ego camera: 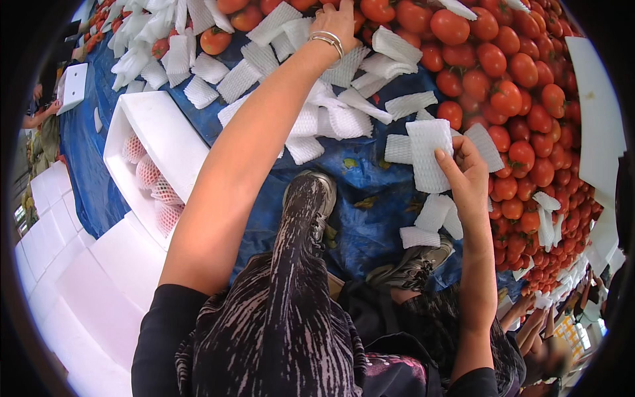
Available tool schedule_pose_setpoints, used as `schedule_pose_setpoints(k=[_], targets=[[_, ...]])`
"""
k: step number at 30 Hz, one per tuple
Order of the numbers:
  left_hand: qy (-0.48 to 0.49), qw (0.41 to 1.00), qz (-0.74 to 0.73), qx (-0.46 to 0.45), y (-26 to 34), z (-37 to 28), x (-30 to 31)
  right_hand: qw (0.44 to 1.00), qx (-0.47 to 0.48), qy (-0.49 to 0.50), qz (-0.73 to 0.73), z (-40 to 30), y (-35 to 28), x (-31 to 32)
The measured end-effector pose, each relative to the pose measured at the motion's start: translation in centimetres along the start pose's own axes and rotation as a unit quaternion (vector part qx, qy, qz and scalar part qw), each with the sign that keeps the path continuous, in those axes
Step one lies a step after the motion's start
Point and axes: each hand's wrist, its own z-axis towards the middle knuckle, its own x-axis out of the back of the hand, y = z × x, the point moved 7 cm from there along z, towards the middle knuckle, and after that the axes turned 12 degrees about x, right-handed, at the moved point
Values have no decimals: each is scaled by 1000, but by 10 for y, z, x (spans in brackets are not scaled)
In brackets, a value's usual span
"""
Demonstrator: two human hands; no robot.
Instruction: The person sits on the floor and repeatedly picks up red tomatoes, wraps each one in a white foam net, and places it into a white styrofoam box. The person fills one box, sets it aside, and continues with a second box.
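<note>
My right hand (466,164) pinches a flat white foam net sleeve (429,158) between thumb and fingers, beside the tomato heap. At the top edge of the picture, my left hand (335,24) reaches among red tomatoes (414,17). Its fingertips are partly cut off there, so whether it grips a tomato is hidden. Bracelets circle the left wrist. Loose foam net sleeves (342,121) lie scattered beneath that forearm and around my right hand. Right of both hands rises a large heap of tomatoes (506,97).
An open white foam box (163,136) at left holds several net-wrapped tomatoes (148,171). White foam boxes (109,288) stand at lower left. My shoes (310,198) rest on a blue tarpaulin (364,186). Other people's arms (533,322) show at lower right; another person (47,106) is at far left.
</note>
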Motion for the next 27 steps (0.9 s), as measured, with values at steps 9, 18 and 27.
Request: schedule_pose_setpoints(k=[9,18,27], targets=[[47,992,-100,-57,-2,-30,24,995,-13,79,63,1,5,-3],[-493,670,-555,4,64,-213,60,982,-33,52,179,5,-1,-25],[-532,584,-604,106,46,-212,76,913,-83,-28,398,-5,6,-46]])
